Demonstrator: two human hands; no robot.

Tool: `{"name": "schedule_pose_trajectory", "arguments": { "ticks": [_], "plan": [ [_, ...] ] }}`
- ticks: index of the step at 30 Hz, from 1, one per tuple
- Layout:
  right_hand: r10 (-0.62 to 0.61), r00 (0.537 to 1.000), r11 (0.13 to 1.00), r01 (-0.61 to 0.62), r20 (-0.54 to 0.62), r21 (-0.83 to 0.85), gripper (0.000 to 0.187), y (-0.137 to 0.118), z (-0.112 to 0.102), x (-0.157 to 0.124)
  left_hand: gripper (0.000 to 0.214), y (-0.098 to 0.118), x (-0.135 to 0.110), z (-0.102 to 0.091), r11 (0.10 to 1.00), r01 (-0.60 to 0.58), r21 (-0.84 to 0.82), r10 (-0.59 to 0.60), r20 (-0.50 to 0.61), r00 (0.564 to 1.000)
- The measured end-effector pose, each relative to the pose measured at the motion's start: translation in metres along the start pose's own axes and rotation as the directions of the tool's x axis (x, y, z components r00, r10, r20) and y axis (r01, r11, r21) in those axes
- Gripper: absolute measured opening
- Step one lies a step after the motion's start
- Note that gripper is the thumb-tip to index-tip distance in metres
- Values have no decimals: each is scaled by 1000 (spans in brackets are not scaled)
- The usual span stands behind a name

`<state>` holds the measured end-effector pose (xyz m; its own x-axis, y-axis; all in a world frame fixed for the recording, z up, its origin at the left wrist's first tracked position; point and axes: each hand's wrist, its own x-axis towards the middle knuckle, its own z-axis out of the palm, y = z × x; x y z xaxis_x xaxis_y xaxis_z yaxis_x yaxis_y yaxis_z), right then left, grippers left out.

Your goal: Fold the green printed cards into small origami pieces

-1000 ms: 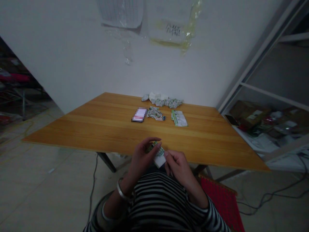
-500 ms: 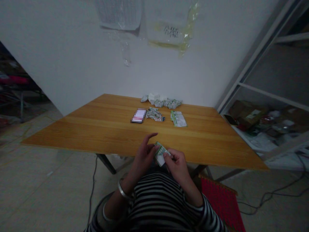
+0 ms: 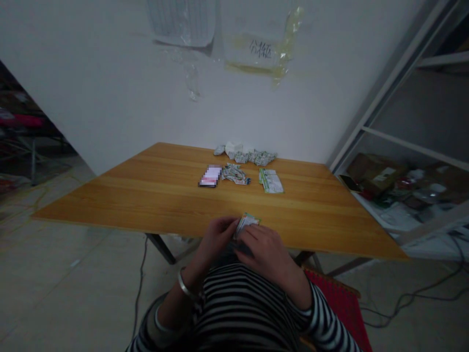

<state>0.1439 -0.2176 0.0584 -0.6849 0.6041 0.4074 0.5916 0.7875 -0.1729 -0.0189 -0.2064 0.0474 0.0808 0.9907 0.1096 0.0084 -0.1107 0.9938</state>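
My left hand (image 3: 219,238), index raised half a second ago, now pinches the left side of the small printed packet (image 3: 247,220), lower centre of frame by the counter's (image 3: 161,200) near edge. Right hand (image 3: 268,252) has swung over it; can't tell if those fingers grip, so handling looks mid-step.

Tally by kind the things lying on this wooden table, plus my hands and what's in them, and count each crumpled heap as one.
Hands: 2 (left hand, right hand)
Small printed packet in hand: 1
Crumpled heaps: 2 (back heap, nearer heap)
Flat papery bundle: 1
Pixelated flat item: 1
Total: 7
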Motion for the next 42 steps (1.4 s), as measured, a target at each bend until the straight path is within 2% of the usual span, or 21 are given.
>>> {"name": "schedule_pose_trajectory", "arguments": {
  "ticks": [7, 13, 18, 23, 25, 27, 29, 31, 34, 36, 38, 42],
  "plan": [
    [-86, 989, 996, 85, -124, -19, 27, 11, -6, -7, 41, 0, -2, -6, 980, 117, -159, -108, 69, 992],
    [-117, 987, 993, 114, -107, -25, 42, 15, -1, -5, 43, -2, -3, -10, 938, 171, -302, -164, 49, 985],
    [-127, 984, 992, 124, -121, -30, 42, 18, 0, -5, 38, -3, -1, -14, 951, 177, -255, -146, 134, 980],
    [-123, 971, 992, 122, -206, -16, 31, 22, -8, -12, 29, -1, -2, -13, 969, 135, -208, -121, 76, 990],
    [-84, 959, 996, 90, -272, 9, 22, 22, -11, -13, 27, 2, -4, -12, 979, 126, -162, -113, 85, 990],
    [-35, 953, 994, 66, -302, 92, 15, 23, -10, -13, 27, 5, -5, -11, 982, 134, -133, -112, 161, 981],
    [44, 954, 969, 31, -295, 245, 13, 22, -5, -10, 29, 6, -6, -9, 977, 153, -147, -116, 236, 965],
    [180, 938, 904, -38, -297, 425, 13, 21, 2, -7, 31, 5, -7, -5, 969, 161, -190, -112, 245, 963],
    [418, 842, 774, -133, -342, 620, 9, 16, 14, -1, 36, 1, -7, 2, 964, 113, -241, -84, 130, 988],
    [521, 779, 701, -156, -350, 695, 9, 13, 19, 3, 39, 0, -8, 5, 960, 92, -265, -84, 38, 996],
    [579, 741, 642, -157, -340, 750, 10, 12, 23, 6, 40, 0, -10, 7, 950, 85, -300, -90, -2, 996],
    [629, 700, 578, -130, -339, 805, 8, 10, 24, 8, 42, 2, -12, 8, 940, 86, -330, -80, 32, 996]
  ]
}}
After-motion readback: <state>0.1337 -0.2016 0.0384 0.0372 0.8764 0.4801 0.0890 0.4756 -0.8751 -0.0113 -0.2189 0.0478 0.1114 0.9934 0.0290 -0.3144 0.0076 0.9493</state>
